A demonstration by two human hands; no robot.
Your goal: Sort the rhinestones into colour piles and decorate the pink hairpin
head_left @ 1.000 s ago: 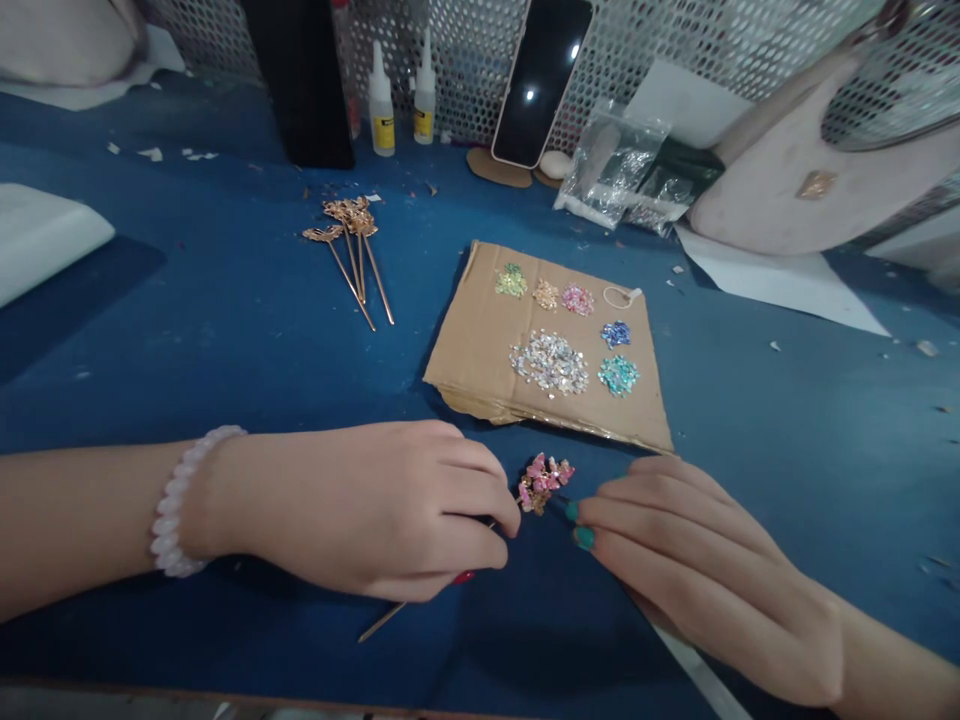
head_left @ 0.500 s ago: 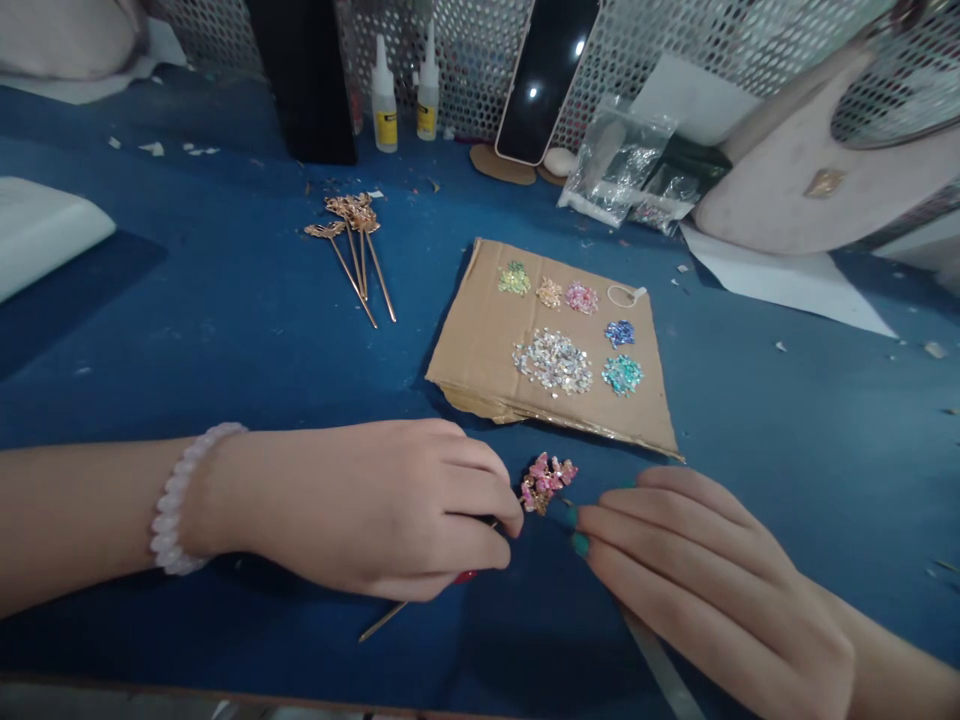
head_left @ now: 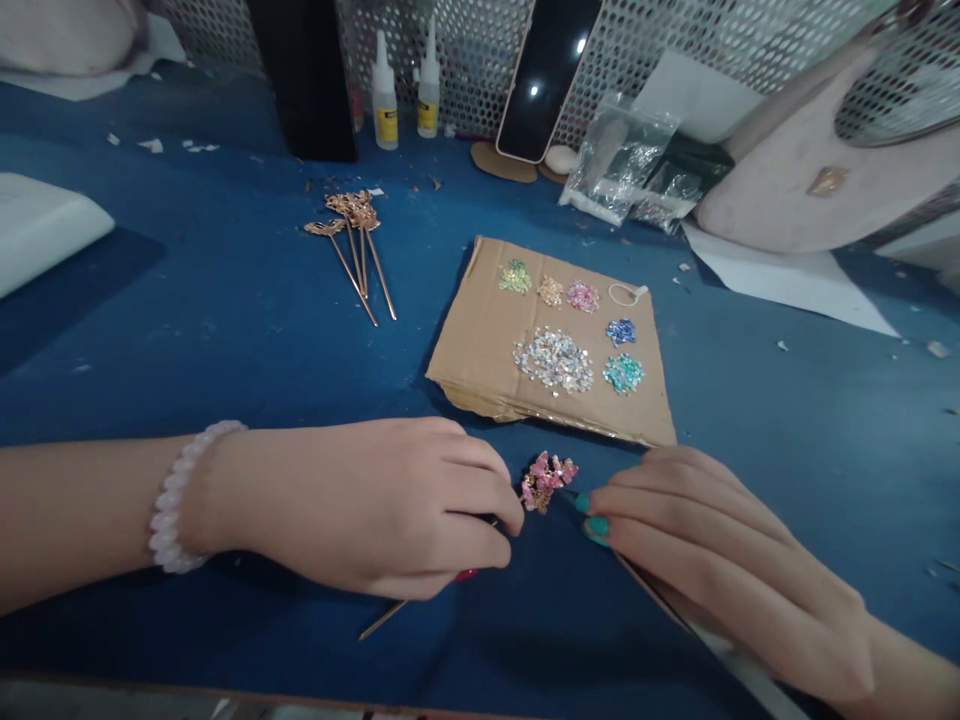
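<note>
My left hand point(head_left: 382, 505), with a white bead bracelet on the wrist, is closed on the gold stem of a hairpin whose pink flower head point(head_left: 546, 480) sticks out past my fingers. The stem's tip point(head_left: 379, 625) shows below my palm. My right hand point(head_left: 697, 550), nails painted teal, is pinched on a thin stick-like tool that runs back under the palm, its fingertips just right of the flower head. Behind both hands lies a cardboard sheet point(head_left: 480, 350) with small heaps of coloured rhinestones point(head_left: 553, 358).
Three plain gold hairpins point(head_left: 354, 240) lie at the back left. Two glue bottles point(head_left: 406, 88), a phone point(head_left: 546, 75) leaning on a perforated panel, plastic bags point(head_left: 626, 165) and a pale bag point(head_left: 817, 170) stand at the back. A white foam piece point(head_left: 41, 230) sits far left.
My right hand has shifted slightly up and towards the flower head. The left hand and hairpin have stayed in place.
</note>
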